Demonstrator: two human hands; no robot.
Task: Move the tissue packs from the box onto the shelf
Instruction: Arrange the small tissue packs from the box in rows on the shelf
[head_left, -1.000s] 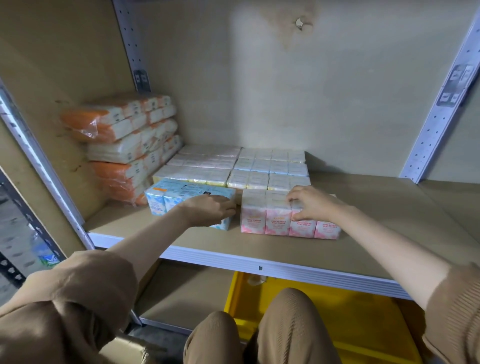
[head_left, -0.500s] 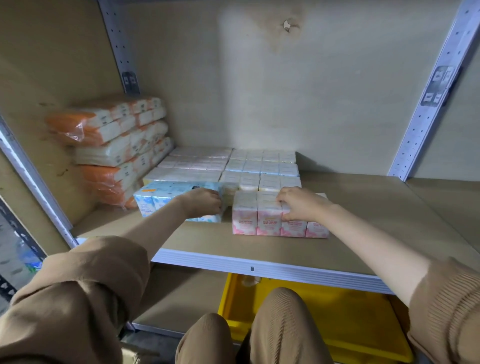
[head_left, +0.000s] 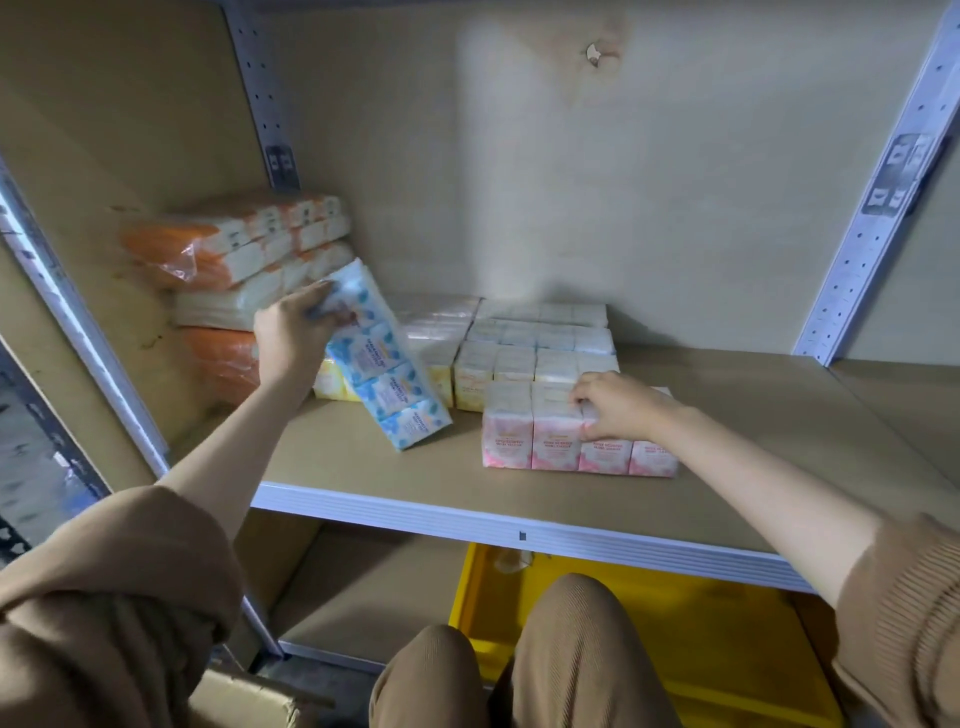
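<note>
My left hand (head_left: 293, 332) grips the far end of a blue tissue pack (head_left: 387, 364), which is tilted up with its near end low over the wooden shelf (head_left: 395, 467). My right hand (head_left: 615, 405) rests with curled fingers on top of a pink tissue pack (head_left: 550, 441) standing near the shelf's front. Behind these lie rows of yellow and white tissue packs (head_left: 519, 345). A yellow box (head_left: 675, 639) sits below the shelf, partly hidden by my knees.
Orange-and-white tissue bundles (head_left: 234, 270) are stacked against the left wall. Metal uprights (head_left: 878, 192) frame the shelf. The shelf's right half is bare wood. A cardboard box corner (head_left: 244, 701) shows at the bottom left.
My left hand has lifted the blue pack's far end, tilting it from lying flat to steeply angled. My right hand stays on the pink pack.
</note>
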